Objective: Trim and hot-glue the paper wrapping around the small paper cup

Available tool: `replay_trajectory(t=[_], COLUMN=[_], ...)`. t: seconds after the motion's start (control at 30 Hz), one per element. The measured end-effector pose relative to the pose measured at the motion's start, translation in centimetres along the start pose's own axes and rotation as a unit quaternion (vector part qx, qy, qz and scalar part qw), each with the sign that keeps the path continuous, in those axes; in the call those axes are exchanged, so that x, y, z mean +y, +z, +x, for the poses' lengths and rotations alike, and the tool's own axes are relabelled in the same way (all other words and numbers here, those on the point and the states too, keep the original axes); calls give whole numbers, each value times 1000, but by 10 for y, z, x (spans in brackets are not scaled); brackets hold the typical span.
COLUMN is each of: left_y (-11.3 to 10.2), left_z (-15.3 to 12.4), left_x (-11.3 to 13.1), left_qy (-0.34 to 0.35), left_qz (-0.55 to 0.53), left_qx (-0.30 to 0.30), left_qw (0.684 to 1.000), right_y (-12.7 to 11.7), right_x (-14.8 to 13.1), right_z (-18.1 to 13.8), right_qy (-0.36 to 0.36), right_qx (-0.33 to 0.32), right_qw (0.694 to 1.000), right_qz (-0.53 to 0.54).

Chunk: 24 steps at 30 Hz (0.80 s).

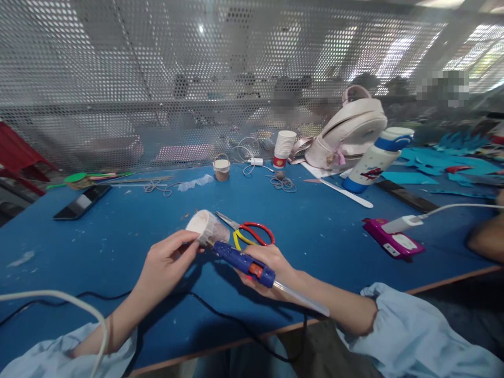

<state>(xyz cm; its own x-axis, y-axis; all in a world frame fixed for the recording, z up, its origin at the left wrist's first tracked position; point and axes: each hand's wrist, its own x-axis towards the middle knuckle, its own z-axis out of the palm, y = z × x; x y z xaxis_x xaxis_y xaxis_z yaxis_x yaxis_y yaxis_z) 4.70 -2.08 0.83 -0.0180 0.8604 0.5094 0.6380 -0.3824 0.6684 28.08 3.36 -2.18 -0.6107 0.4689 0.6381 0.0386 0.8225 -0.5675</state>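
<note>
My left hand (167, 265) is closed round a small paper cup (205, 227), held on its side above the blue table (118, 236) with its open mouth toward the camera. My right hand (271, 270) grips a blue hot glue gun (244, 262). The gun's nozzle touches the side of the cup. A clear glue stick pokes out of the gun's back over my right wrist. Its black cord runs down across the table's near edge. Red and yellow scissors (252, 233) lie just behind my hands.
A black phone (81, 202) lies at far left; a small twine-wrapped cup (221, 169), a stack of paper cups (283, 147), a pink bag (350, 131) and a bottle (376, 160) stand at the back. A pink phone (394, 241) on a charger and another person's arm (486, 239) are at right.
</note>
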Motion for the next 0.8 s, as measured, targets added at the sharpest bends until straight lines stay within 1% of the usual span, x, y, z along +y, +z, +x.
replay_trajectory(t=[0.13, 0.23, 0.33, 0.5, 0.7, 0.8], left_y=[0, 0, -1, 0, 0, 0], left_z=[-1, -1, 0, 2, 1, 1], left_x=[-1, -2, -1, 2, 3, 2], left_qy=[2, -15, -21, -6, -14, -3], left_qz=[-21, -32, -19, -5, -19, -15], left_qx=[-1, -5, -3, 4, -4, 1], left_qw=[1000, 999, 1000, 1000, 1000, 1000], right_y=[1, -2, -2, 3, -2, 1], right_x=[1, -2, -2, 3, -3, 1], right_z=[0, 0, -1, -2, 0, -1], right_qy=[-10, 11, 28, 1, 23, -1], right_qx=[-20, -17, -17, -33, -17, -23], right_qw=[999, 1000, 999, 999, 1000, 1000], right_qz=[30, 7, -3, 24, -10, 7])
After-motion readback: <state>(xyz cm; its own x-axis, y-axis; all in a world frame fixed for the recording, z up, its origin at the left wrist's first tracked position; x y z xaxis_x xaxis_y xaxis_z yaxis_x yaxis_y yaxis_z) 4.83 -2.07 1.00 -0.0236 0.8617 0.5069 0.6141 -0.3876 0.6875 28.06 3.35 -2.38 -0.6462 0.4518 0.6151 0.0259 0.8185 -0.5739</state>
